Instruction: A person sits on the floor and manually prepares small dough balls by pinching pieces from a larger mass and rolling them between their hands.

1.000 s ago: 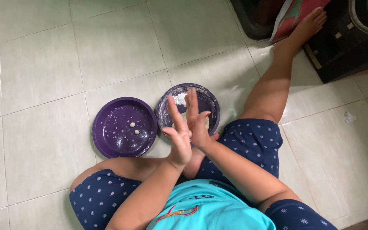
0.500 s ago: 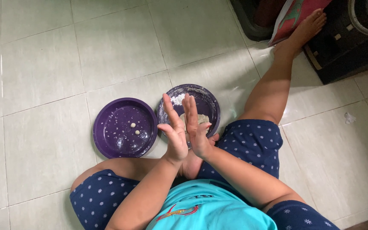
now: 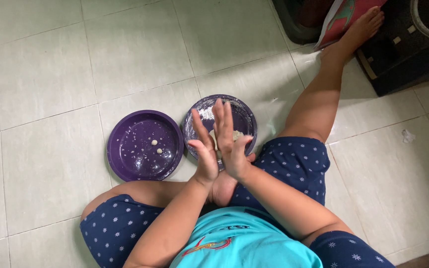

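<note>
From the head view, a person sits on the tiled floor (image 3: 50,74), arms reaching forward. The left hand (image 3: 205,151) and right hand (image 3: 232,144) press flat together, palm to palm, fingers straight and pointing far. I cannot tell what is between them. Just behind them sits a floury bowl (image 3: 202,116) with dough (image 3: 236,135). To its left lies a purple lid (image 3: 145,145) holding two small balls (image 3: 156,147).

Palms pressed flat, the left hand (image 3: 205,158) and right hand (image 3: 230,144) hide whatever sits between them, and they cover the middle of the floured purple bowl (image 3: 247,116) behind. Two pale specks in the purple lid (image 3: 125,154) are too small to identify. The dark appliance (image 3: 413,44) runs off the top-right corner.
</note>
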